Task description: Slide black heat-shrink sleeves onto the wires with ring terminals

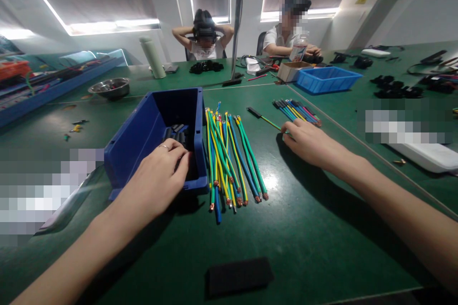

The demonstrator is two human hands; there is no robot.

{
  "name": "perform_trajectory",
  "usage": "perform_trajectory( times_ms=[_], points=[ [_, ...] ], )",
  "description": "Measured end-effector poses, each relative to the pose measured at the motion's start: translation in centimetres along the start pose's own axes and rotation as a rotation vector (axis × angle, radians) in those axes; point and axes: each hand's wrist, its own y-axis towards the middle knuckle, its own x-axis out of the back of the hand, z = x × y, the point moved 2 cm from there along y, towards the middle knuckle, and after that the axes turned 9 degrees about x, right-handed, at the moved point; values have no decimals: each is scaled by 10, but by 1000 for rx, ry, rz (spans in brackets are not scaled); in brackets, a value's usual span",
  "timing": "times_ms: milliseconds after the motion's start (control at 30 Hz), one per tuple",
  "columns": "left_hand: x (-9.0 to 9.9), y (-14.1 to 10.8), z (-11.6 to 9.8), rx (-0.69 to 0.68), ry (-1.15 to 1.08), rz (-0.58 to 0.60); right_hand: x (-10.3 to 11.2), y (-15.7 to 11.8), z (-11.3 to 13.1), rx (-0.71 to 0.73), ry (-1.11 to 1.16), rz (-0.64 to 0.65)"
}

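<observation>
My left hand [163,167] reaches into a dark blue bin [125,157] that holds short black sleeve pieces [179,129]. Its fingers are curled together, and the fingertips are hidden among the pieces. My right hand [304,139] is closed in a pinch on a green-and-yellow wire [271,122], whose far end carries a black sleeve [254,112]. Just beyond that hand lies a row of wires with black sleeves [295,109]. Between the hands, a loose bundle of green, yellow and blue wires [229,157] rests on the table, with bare copper at the near ends.
A black block [240,276] lies near the table's front edge. Farther back are a metal bowl [110,87], a green bottle [153,58], a metal post [236,28] and a light blue tray [327,80]. Two people [205,40] sit across the green table [307,238].
</observation>
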Motion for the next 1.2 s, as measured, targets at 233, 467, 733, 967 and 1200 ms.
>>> perform_trajectory(
  times_ms=[233, 467, 733, 967, 1200],
  points=[
    [7, -1, 0, -9, -109, -103, 4, 0, -3, -8, -26, 6],
    [8, -3, 0, 29, -92, -185, 8, -2, -3, -45, -41, 20],
    [10, -5, 3, 180, -52, -120, 6, -1, -9, -84, -71, 35],
    [14, -9, 0, 145, -40, -124, -2, 2, -20, -61, -77, -9],
    [13, -9, 1, 86, 8, -151, -4, 6, -29, -3, -77, -56]
  ],
)
